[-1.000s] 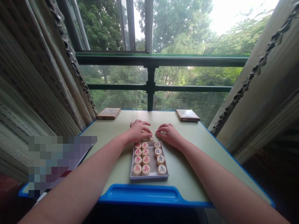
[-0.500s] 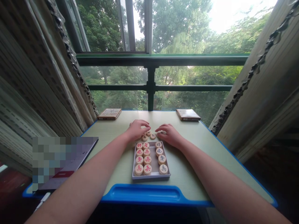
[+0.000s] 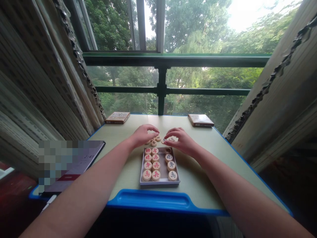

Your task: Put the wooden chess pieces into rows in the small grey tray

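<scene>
A shallow box tray (image 3: pixel 159 181) holds Chinese chess pieces, with two columns of red-marked pieces (image 3: pixel 156 166) at its left and one column of black-marked pieces (image 3: pixel 171 165) at its right. Beyond its far edge, several loose black-marked pieces (image 3: pixel 154 143) lie on the table. My right hand (image 3: pixel 178 138) has thumb and fingertips around one chess piece (image 3: pixel 163 140). Curved over the loose pieces at the left is my left hand (image 3: pixel 145 135), thumb and fingers slightly apart, with no piece visible between them. It partly hides the pieces beneath.
The pale green table (image 3: pixel 123 165) has a blue rim with a moulded groove (image 3: pixel 153 199) in front. Flat boxes stand at the far left (image 3: pixel 117 117) and far right (image 3: pixel 201 120). A tablet-like device (image 3: pixel 84 165) with a cable (image 3: pixel 51 200) is near my left forearm.
My right hand has moved slightly left and its fingers have closed around a black-marked chess piece. My left hand stays over the loose pieces. The view has shifted slightly.
</scene>
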The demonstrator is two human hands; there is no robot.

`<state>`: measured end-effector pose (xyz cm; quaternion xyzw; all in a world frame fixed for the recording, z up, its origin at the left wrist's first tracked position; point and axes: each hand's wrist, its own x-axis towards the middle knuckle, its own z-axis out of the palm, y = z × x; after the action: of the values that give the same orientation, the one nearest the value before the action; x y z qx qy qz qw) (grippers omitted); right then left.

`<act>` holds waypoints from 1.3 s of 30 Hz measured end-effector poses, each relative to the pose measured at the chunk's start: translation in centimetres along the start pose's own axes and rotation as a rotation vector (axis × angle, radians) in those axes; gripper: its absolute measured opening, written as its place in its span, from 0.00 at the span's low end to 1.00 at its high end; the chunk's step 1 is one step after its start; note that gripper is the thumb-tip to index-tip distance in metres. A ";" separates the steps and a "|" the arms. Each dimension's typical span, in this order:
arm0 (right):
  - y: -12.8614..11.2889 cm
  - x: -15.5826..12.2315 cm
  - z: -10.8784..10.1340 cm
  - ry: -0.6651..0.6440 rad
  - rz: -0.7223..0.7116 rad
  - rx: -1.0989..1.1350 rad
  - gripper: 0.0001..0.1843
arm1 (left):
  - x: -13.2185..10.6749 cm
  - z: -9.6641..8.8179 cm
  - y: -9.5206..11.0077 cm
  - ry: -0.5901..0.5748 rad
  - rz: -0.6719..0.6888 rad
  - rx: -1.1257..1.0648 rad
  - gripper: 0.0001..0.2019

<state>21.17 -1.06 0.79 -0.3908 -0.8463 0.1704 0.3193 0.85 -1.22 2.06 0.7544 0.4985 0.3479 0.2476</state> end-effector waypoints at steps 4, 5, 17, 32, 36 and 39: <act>-1.7 -0.7 -0.5 -0.097 -0.031 0.039 0.10 | -0.4 -1.0 0.8 -0.165 0.022 -0.067 0.09; -1.9 -0.8 -0.5 -0.119 -0.033 0.037 0.10 | -0.5 -1.2 0.9 -0.198 0.035 -0.061 0.09; -2.9 -0.9 0.0 -0.207 0.013 -0.028 0.09 | -0.9 -1.3 1.3 -0.270 0.001 -0.129 0.14; -3.3 -0.9 -0.4 -0.238 0.024 -0.023 0.10 | -0.6 -1.2 1.1 -0.147 -0.038 -0.189 0.15; -3.3 -0.8 -0.5 -0.241 0.038 -0.033 0.10 | -0.6 -1.2 1.0 -0.126 -0.037 -0.182 0.13; -3.4 -0.8 -0.5 -0.250 0.046 -0.043 0.10 | -0.6 -1.1 0.9 -0.092 -0.015 -0.162 0.11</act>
<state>20.01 -3.85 2.63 -0.3923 -0.8739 0.2071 0.1989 0.32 -2.06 3.23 0.7433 0.4624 0.3505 0.3330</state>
